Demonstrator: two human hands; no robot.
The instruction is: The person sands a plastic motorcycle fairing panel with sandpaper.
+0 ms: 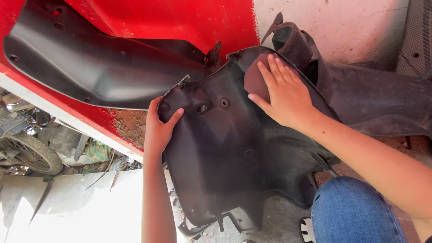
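Observation:
A large black plastic scooter body panel [225,148] stands upright in front of me. My left hand [158,128] grips its left edge, thumb over the front near two screw holes. My right hand [281,92] lies flat on the panel's upper part, fingers spread, pressing a dark reddish-brown sheet of sandpaper [255,81] against the plastic. My knee in blue jeans [353,211] is at the lower right.
Another black plastic panel [90,67] leans against a red wall [180,20] at the upper left. More dark panels [378,94] lie at the right by a white wall. A wheel [29,153] and scrap sit at the lower left.

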